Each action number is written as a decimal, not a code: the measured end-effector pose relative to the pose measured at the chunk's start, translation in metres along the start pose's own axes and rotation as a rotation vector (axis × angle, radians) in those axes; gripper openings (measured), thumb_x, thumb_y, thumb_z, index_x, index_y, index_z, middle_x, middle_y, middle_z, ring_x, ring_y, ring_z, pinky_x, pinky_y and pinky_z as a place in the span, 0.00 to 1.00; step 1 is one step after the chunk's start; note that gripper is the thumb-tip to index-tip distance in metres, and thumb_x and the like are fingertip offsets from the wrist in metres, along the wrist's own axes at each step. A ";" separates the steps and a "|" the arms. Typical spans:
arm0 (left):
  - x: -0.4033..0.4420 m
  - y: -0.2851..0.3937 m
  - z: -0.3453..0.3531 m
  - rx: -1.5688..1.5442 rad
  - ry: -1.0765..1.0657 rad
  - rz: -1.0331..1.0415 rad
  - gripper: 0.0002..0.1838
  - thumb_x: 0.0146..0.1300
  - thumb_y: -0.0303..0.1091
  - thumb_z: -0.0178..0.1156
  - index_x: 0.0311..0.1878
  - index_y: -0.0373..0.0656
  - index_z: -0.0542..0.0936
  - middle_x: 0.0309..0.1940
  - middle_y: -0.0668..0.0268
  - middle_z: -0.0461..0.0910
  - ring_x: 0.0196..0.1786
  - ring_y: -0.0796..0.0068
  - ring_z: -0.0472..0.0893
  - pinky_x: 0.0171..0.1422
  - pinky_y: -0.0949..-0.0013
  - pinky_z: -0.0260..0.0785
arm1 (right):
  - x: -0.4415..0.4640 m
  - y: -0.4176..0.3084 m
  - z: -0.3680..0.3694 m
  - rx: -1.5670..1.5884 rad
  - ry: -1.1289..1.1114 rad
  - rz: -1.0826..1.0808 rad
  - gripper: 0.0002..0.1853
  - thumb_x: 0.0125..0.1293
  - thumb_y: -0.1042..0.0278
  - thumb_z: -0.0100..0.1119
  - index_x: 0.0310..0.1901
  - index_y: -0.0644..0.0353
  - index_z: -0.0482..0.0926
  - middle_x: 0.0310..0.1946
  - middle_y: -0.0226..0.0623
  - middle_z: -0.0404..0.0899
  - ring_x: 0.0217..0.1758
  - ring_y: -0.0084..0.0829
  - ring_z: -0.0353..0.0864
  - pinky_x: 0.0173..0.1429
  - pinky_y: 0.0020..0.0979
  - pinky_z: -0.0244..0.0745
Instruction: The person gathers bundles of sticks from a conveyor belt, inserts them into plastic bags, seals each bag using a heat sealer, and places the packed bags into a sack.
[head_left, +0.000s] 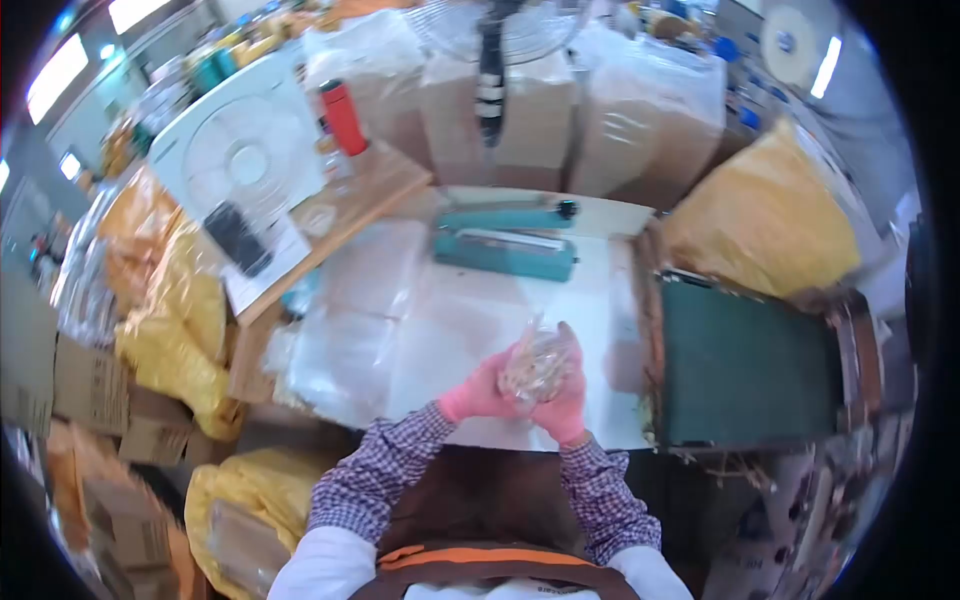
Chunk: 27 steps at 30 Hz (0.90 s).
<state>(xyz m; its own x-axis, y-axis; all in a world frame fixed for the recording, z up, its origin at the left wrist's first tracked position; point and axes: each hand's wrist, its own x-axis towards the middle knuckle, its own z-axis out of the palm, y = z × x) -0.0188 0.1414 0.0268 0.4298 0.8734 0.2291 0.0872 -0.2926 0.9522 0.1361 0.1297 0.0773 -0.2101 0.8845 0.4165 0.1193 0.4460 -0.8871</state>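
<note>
Both hands wear pink gloves and hold a small clear plastic bag (538,372) over the white tabletop. Pale, light-brown pieces fill the bag; their kind is too small to make out. My left hand (487,388) grips it from the left and below, fingers partly hidden behind it. Along its right side, my right hand (566,392) is closed on the same bag, with the thumb side uppermost. Beyond the hands lies a teal bag sealer (505,254), its arm raised. Flat clear plastic bags (342,352) are stacked left of my hands.
A wooden shelf (340,235) at left carries a phone (238,238), a red bottle (343,117) and a white fan (240,150). On the right stands a dark green tray (750,365) beside a yellow sack (765,215). Plastic-lined boxes (500,115) line the back.
</note>
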 end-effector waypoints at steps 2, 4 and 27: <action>-0.027 0.019 -0.001 -0.323 -0.026 -0.081 0.43 0.42 0.31 0.72 0.63 0.38 0.63 0.57 0.61 0.71 0.60 0.72 0.70 0.65 0.66 0.63 | -0.009 -0.020 0.018 -0.014 0.095 0.142 0.54 0.37 0.70 0.76 0.66 0.67 0.52 0.52 0.41 0.69 0.54 0.31 0.72 0.57 0.34 0.72; -0.060 0.027 0.003 -0.524 -0.013 -0.116 0.39 0.44 0.30 0.69 0.63 0.39 0.65 0.56 0.62 0.72 0.59 0.72 0.71 0.65 0.67 0.63 | -0.042 -0.026 0.043 0.163 0.162 0.273 0.53 0.35 0.66 0.78 0.63 0.69 0.55 0.51 0.43 0.71 0.52 0.33 0.74 0.56 0.33 0.71; -0.191 0.003 -0.078 0.363 0.360 -0.605 0.13 0.56 0.40 0.64 0.40 0.43 0.83 0.32 0.62 0.83 0.38 0.76 0.81 0.46 0.70 0.73 | -0.040 0.040 0.061 0.625 -0.957 0.775 0.16 0.58 0.62 0.58 0.38 0.69 0.80 0.36 0.41 0.81 0.41 0.30 0.79 0.51 0.29 0.72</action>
<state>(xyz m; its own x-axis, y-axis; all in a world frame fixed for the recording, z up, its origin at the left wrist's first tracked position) -0.1707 0.0035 0.0016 -0.0971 0.9756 -0.1969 0.5271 0.2182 0.8213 0.0903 0.1036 0.0134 -0.8995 0.3252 -0.2918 0.1128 -0.4723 -0.8742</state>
